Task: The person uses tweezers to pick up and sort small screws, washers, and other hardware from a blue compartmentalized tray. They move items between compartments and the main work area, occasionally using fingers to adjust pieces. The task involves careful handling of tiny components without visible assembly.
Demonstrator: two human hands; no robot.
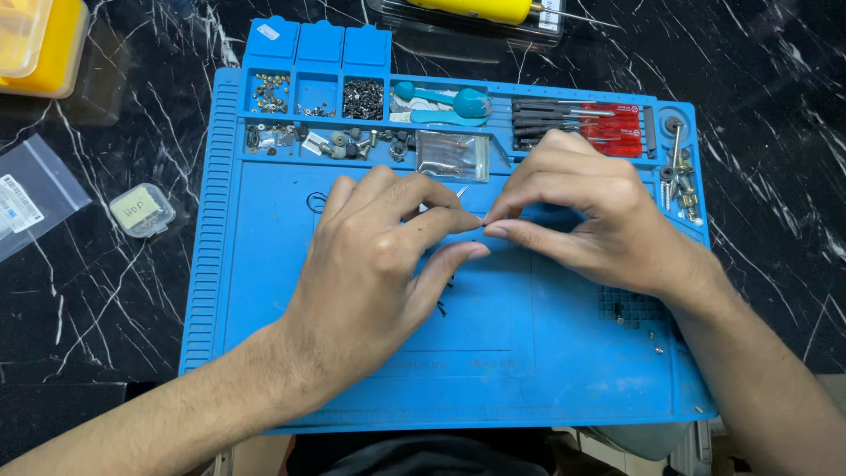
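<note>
Two hands meeting fingertip to fingertip over the middle of a blue work mat. Left hand curled, thumb and forefinger pinched shut toward the meeting point; right hand arched, thumb and forefinger likewise pinched, tips just touching those of the left. Something tiny and dark caught between the fingertips, too small to name; cannot tell which hand truly grips it. A thin metal tip poking out just above the left fingers, its body hidden by the hand.

A few small dark screws loose on the mat, just below the left palm. Along the mat's far edge, small trays of screws and other bits. A teal blower lying in the next compartment, a clear plastic box just below it, near the left fingertips. Red-handled screwdrivers in a row beyond the right hand. More metal bits down the mat's right edge.

Mat resting on a black marbled table. Well apart on the left: a small clear case, a plastic bag, a yellow container. At the top, a yellow-handled tool.
</note>
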